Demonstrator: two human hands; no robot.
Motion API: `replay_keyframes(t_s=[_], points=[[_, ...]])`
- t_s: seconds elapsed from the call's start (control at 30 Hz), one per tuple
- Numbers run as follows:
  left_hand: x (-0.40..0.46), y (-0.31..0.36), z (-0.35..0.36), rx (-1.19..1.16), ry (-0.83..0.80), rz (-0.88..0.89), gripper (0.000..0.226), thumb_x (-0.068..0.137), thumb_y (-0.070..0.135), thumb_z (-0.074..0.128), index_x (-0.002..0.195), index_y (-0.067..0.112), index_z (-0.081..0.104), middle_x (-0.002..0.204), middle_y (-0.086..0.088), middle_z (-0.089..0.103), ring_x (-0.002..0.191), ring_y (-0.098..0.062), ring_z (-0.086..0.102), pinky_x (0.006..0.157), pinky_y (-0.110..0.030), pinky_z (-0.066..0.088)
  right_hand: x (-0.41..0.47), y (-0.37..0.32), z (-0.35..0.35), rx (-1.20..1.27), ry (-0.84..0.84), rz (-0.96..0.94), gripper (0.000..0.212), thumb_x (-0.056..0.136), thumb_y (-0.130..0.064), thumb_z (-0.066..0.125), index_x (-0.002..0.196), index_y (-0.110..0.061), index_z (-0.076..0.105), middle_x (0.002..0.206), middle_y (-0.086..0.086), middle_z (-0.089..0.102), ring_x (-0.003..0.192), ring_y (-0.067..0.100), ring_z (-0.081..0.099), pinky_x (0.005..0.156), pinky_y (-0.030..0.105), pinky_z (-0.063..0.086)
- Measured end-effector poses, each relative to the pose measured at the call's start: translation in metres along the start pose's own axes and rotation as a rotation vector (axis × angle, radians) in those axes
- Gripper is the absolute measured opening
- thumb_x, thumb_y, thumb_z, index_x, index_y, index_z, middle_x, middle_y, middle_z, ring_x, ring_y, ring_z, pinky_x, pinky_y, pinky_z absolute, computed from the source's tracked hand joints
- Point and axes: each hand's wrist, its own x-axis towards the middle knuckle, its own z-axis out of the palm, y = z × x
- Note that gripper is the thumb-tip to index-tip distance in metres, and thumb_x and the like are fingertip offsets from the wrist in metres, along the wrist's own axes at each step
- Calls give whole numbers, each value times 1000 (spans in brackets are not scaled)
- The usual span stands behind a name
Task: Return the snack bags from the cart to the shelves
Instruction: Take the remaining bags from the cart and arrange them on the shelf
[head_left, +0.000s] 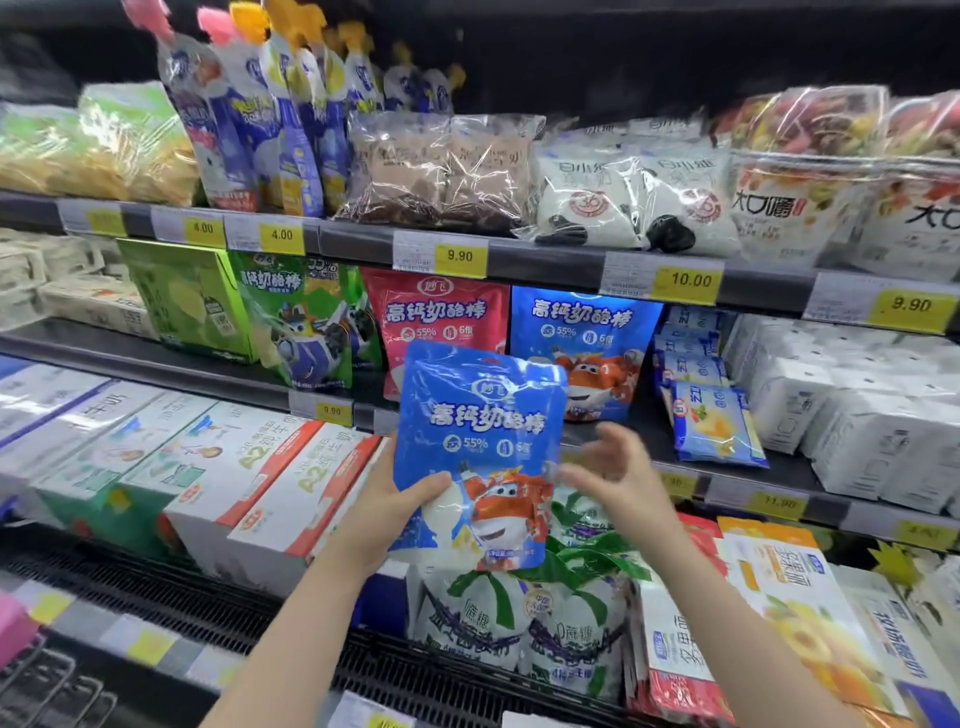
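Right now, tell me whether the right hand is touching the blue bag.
Cannot tell. In the head view the blurred right hand is open at the blue bag's right edge; neither contact nor gap is plain. The left hand grips it.

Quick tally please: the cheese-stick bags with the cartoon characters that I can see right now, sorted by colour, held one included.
Blue: 2, the held blue bag in the left hand and the shelved blue bag
Red: 1, the red bag
Green: 1, the green bag
Total: 4

The head camera is looking forward and slightly down, facing the store shelves (519, 257) from close range, arms reaching in near.
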Motion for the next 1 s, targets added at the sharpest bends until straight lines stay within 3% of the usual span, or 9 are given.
replay_keyframes(t_s=[0.1,0.17,0.23,0.33,0.5,0.67,0.8,0.9,1.0], points=[[6,7,26,36,-84,18,48,86,8,61,120,38,47,114,14,64,99,-5,66,73,-21,54,-17,2,6,167,-283,157,62,59,-25,86,113,-22,55,108,0,70,97,16,68,94,41,51],[12,13,40,110,-109,69,48,85,10,64,113,44,48,110,21,64,100,-1,64,76,-20,53,-17,-3,0,252,-188,90,48,64,4,80,100,-14,56,93,4,72,82,10,71,80,31,57],[20,18,50,226,-96,148,46,83,7,66,108,43,51,105,24,63,96,6,62,76,-17,51,-10,-8,-13,251,-39,-7,45,64,17,73,91,-13,54,80,-3,71,69,2,69,62,17,54],[38,24,65,372,-56,252,32,85,11,64,103,37,56,100,22,63,89,9,60,74,-22,48,14,-14,-32,126,94,-127,37,70,8,74,99,-10,59,87,-2,73,81,9,70,67,20,52],[78,32,84,480,46,370,26,89,12,58,114,5,57,93,1,62,86,-21,60,78,-37,50,51,-24,-41,-19,211,-179,37,79,-11,71,109,-15,50,98,-4,59,83,10,57,70,18,43],[98,7,89,488,-23,344,36,91,13,55,126,12,49,100,9,61,93,-11,57,70,-9,45,67,-4,-42,-29,193,-114,43,77,-12,74,113,-12,50,103,-2,63,88,10,60,81,30,50],[105,3,91,476,-57,301,41,92,16,53,131,20,42,110,10,60,103,-13,57,82,-28,48,67,2,-46,-30,112,-103,43,76,-11,74,113,-14,53,101,-7,65,90,5,61,67,9,47],[105,6,93,452,-84,267,49,93,16,52,137,20,32,116,12,57,113,-14,56,86,-29,46,67,0,-47,-60,85,-87,46,76,-15,75,115,-17,52,103,-9,64,84,-6,58,61,7,44],[96,8,94,363,-16,308,86,90,19,58,146,38,-5,135,9,46,117,-5,51,94,-32,47,64,0,-47,-14,131,-118,55,75,-15,76,121,-10,45,105,-6,64,76,-17,60,58,3,46]])
